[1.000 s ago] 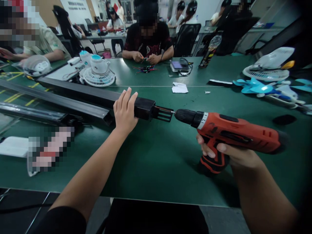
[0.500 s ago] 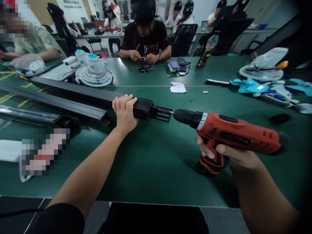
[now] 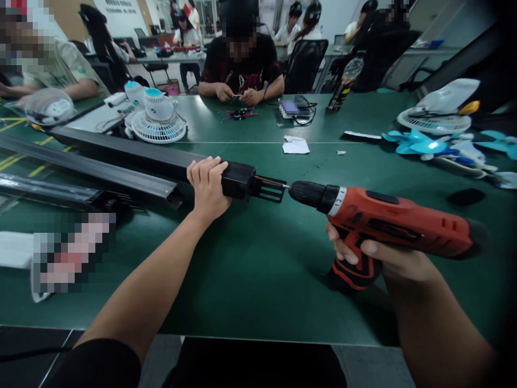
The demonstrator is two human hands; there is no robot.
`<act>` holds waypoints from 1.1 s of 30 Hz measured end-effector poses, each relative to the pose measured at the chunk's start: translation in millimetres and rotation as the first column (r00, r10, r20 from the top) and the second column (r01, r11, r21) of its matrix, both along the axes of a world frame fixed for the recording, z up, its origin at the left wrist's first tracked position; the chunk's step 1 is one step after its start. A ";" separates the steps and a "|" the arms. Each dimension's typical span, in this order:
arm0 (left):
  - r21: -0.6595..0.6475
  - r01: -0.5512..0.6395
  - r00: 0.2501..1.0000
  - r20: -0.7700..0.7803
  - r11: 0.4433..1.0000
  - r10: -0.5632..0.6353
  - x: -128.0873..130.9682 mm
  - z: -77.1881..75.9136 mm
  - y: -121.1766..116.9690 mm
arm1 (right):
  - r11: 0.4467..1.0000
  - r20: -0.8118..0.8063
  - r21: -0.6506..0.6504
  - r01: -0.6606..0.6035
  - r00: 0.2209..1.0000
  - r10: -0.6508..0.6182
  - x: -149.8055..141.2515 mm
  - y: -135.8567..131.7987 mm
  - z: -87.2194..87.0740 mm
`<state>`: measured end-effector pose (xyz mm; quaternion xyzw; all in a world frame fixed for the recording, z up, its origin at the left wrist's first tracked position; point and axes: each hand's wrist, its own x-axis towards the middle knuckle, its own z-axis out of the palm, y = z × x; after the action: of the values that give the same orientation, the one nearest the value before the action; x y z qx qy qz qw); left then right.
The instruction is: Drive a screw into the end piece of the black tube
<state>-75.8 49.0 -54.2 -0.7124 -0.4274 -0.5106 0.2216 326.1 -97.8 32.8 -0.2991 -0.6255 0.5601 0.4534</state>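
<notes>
So the left grip (image 3: 209,186) is clasping the long black beam (image 3: 141,152) near its end, fingers curling over the top, and the beam is lying slantwise across the green surface (image 3: 250,280). The right grip (image 3: 390,260) is wrapping around the handle of the red power drill (image 3: 404,218), which is pointing left at the beam. A slotted black piece (image 3: 271,191) is sticking out of that end, and the thin bit (image 3: 286,186) is reaching its tip, though I can't really tell if they're touching. A second black beam (image 3: 100,171) is resting just on the near side. White paper (image 3: 295,145) is sitting beyond the drill, blue fan blades (image 3: 418,143) are lying off right, and a person (image 3: 242,62) is working with small parts across the way.
</notes>
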 end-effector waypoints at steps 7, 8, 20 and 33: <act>-0.028 -0.001 1.000 0.001 1.000 0.001 0.3 0.4 -1.4 | 1.000 0.011 0.008 -0.018 1.000 0.018 -0.9 1.2 2.4; -0.049 -0.006 1.000 0.001 0.999 0.006 0.1 0.3 -1.5 | 1.000 0.009 0.010 -0.016 1.000 0.016 -1.0 1.3 2.1; -0.158 -0.020 0.999 0.038 0.987 0.027 0.9 5.0 -4.9 | 1.000 -0.012 -0.010 0.005 1.000 -0.005 -0.8 -0.1 -0.5; -0.130 -0.032 0.999 0.021 0.991 0.035 0.4 3.9 -4.4 | 1.000 -0.032 0.017 -0.001 0.999 0.001 -2.5 -0.3 0.6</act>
<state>-75.4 44.6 -50.3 -0.7121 -0.4742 -0.4860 0.1785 323.6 -98.2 33.4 -0.2859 -0.6230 0.5597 0.4657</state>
